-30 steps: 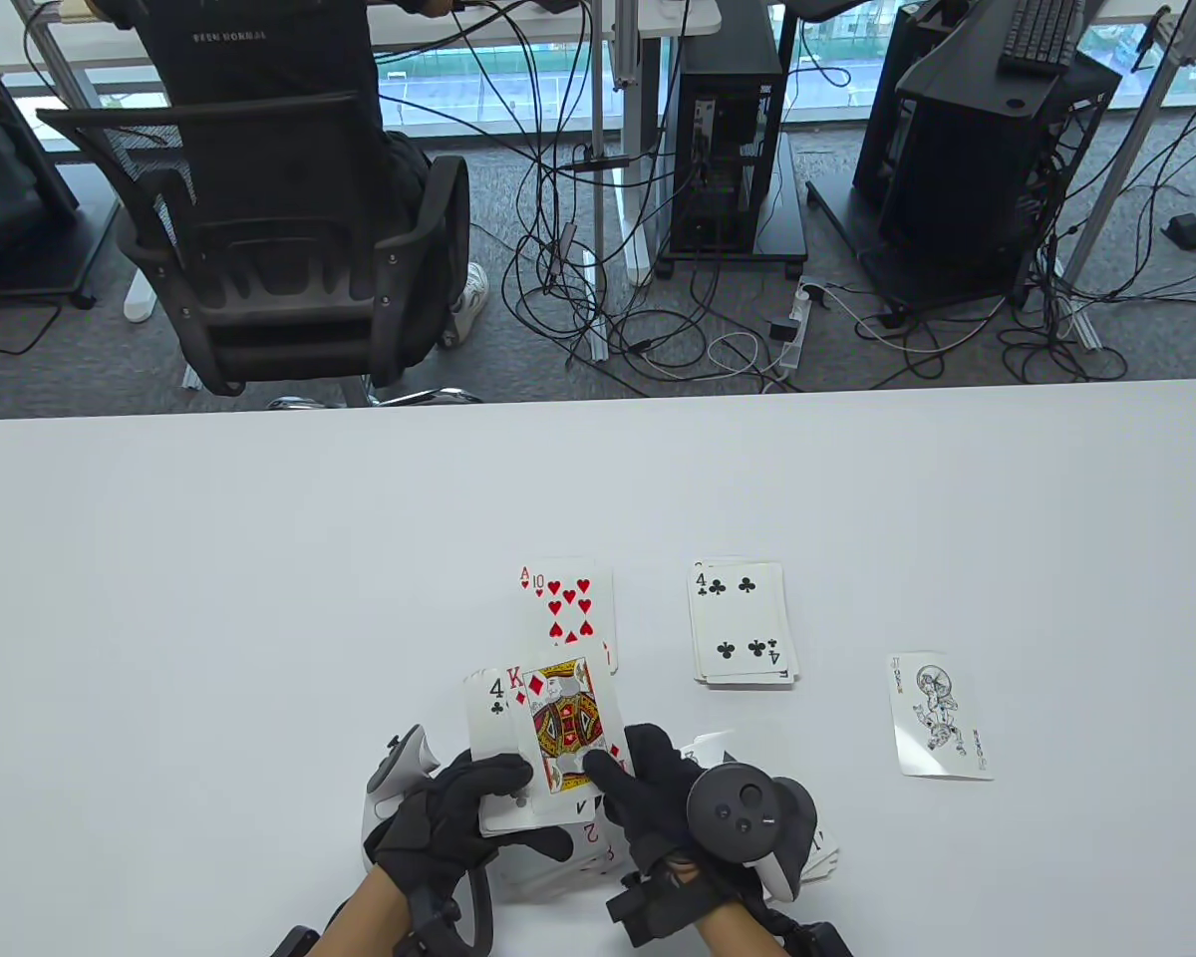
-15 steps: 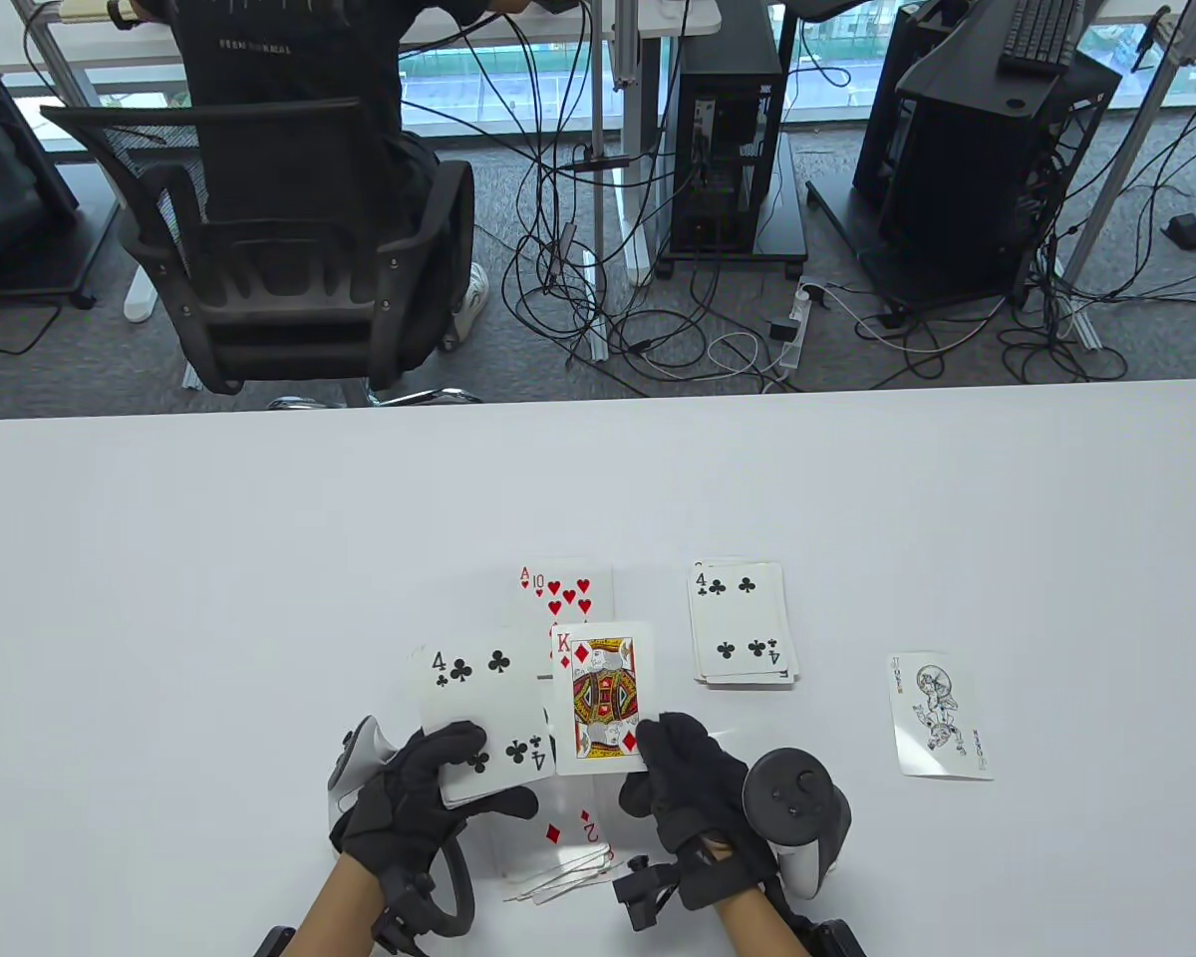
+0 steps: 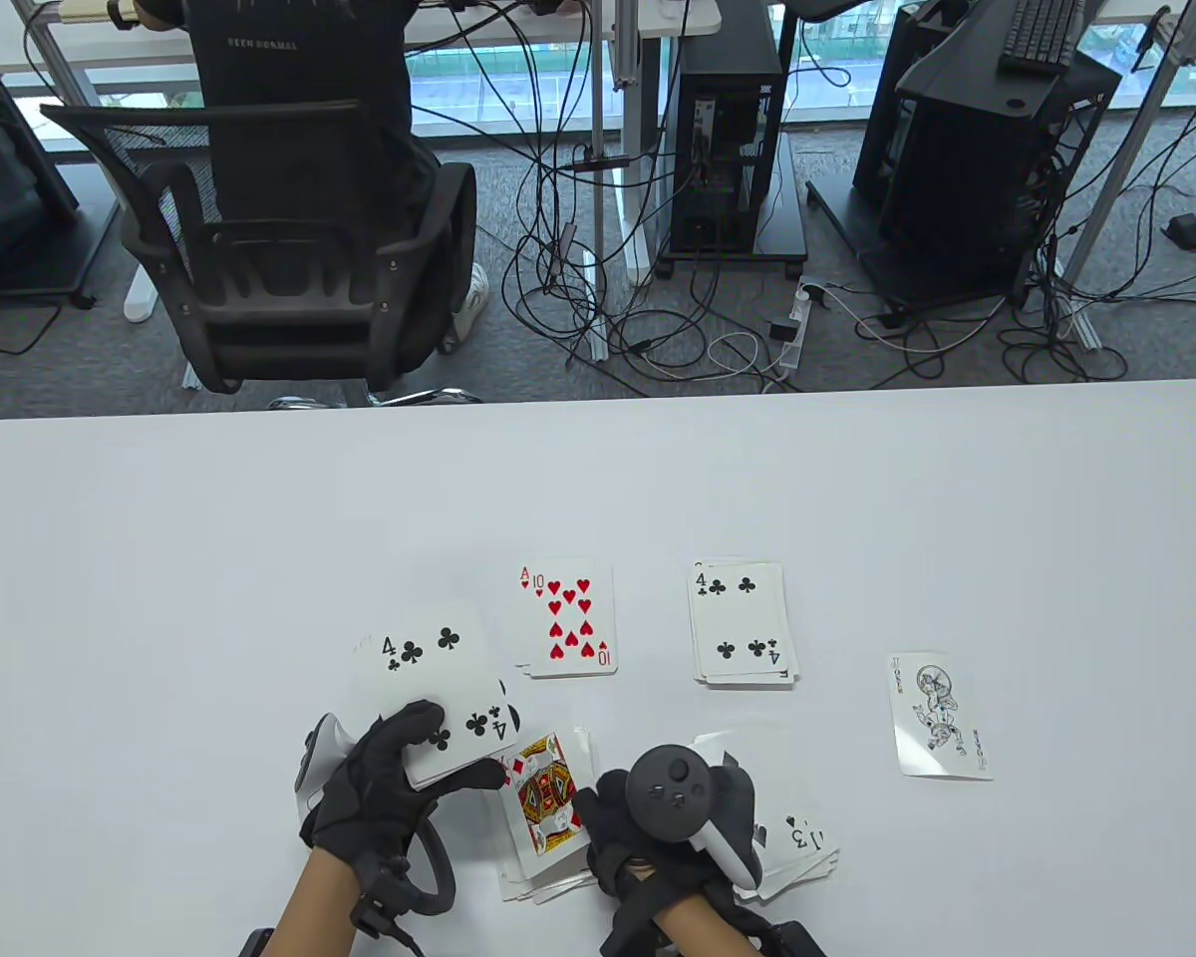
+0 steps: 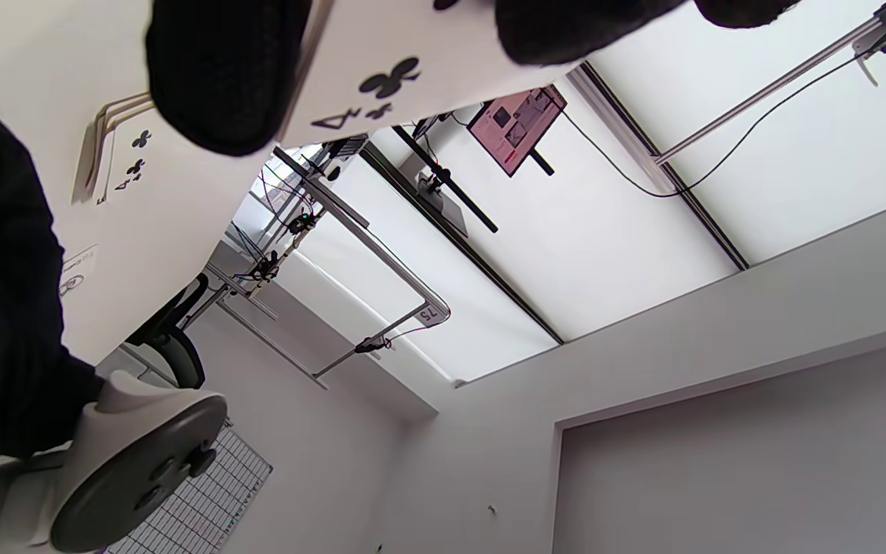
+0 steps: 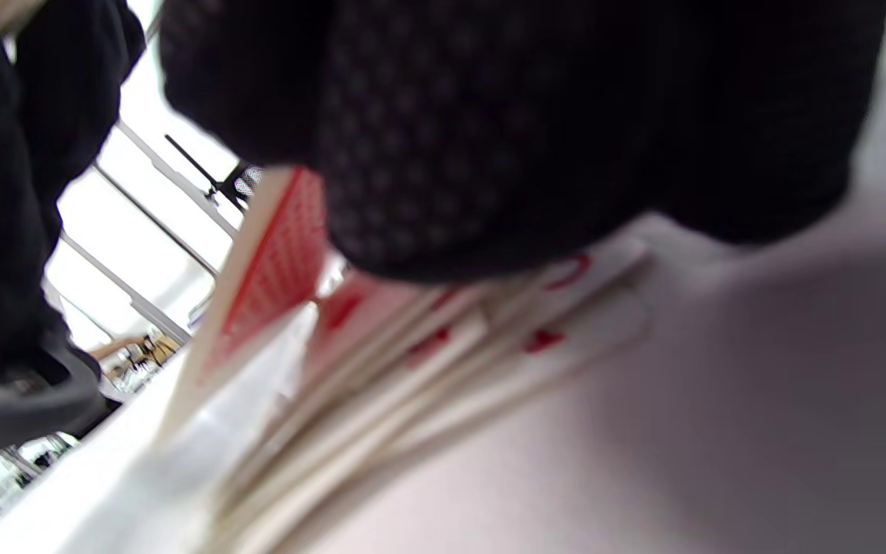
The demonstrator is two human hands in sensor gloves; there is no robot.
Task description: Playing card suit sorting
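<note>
While my left hand (image 3: 384,778) pinches one deck (image 3: 439,688) topped by a four of clubs, I count five card groups on the white table (image 3: 159,558)—diamonds pile (image 3: 548,807) under my right hand (image 3: 658,807), whose fingers press its king, spades, clubs, hearts, one joker (image 3: 939,716).

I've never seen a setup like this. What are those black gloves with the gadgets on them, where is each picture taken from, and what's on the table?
These are a person's two hands in black sensor gloves, each with a grey tracker strapped on. One camera looks down at the white table; one sits on each wrist, hence the tilted close-ups.

The left hand holds a stack of cards topped by a four of clubs. The right hand rests on the king of diamonds, laid on a diamonds pile.

Also lying there: a hearts pile topped by a ten, a clubs pile, a spades pile and a single joker card.
</note>
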